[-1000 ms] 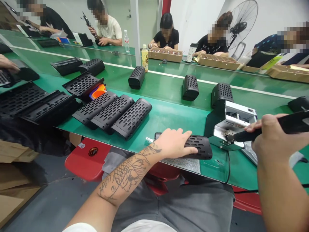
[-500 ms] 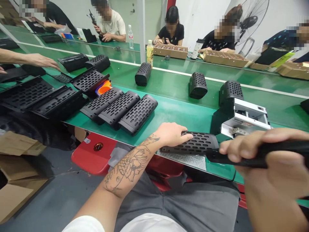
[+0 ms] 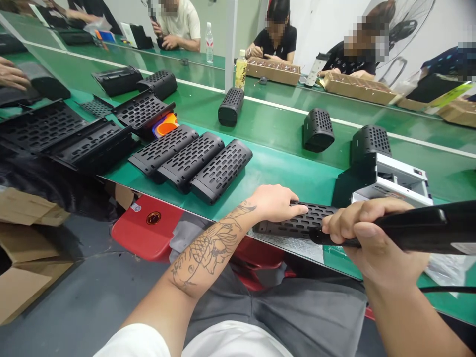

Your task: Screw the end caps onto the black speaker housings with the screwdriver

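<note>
My left hand (image 3: 277,203) lies curled over a black perforated speaker shell (image 3: 293,225) at the near edge of the green table (image 3: 282,173), pressing it down. My right hand (image 3: 372,243) grips a long black electric screwdriver (image 3: 416,230) held sideways, and its tip meets the right end of that shell. Just behind the tool stands a grey and white screw feeder box (image 3: 394,186).
Three black shells (image 3: 193,161) lie side by side to the left, beside flat perforated panels (image 3: 59,139) and an orange part (image 3: 165,126). More upright shells (image 3: 318,130) stand on the belt. Other people sit across with cardboard trays (image 3: 273,72). A red stool (image 3: 145,228) is below.
My right hand brought the screwdriver from the feeder box leftward and down to the shell's right end. My left hand stayed on the shell. The camera shifted slightly.
</note>
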{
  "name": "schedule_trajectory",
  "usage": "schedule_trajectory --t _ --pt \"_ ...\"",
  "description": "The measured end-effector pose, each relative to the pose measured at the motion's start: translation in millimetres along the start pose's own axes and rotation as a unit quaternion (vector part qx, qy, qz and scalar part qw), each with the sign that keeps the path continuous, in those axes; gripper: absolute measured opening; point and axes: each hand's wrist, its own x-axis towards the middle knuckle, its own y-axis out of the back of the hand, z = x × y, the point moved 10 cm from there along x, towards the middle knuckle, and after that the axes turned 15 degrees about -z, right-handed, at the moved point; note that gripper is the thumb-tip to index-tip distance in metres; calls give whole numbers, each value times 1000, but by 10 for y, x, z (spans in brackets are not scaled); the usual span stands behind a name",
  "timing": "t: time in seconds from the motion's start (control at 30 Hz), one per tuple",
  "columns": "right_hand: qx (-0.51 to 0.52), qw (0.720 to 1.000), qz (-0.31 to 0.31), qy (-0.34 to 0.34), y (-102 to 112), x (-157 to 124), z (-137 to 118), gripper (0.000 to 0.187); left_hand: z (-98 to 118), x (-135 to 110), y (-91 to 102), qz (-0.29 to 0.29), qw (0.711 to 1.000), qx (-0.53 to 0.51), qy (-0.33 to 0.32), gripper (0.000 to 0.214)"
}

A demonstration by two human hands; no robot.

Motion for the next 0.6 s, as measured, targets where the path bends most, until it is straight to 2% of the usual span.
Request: schedule_trajectory --t 0.3,0.47,0.53,0.6 --pt "4 999 -49 -3 -25 -43 125 26 8 -12 13 -12 1000 2 3 60" --pt "-6 1000 -12 -2 0 -73 113 26 36 -30 -1 -4 1000 23 14 61" --pt "-16 1000 15 14 129 -49 9 26 37 -32 -23 0 999 23 26 63" --pt "-58 992 96 58 484 -61 -161 26 52 -30 -53 3 999 20 31 63"
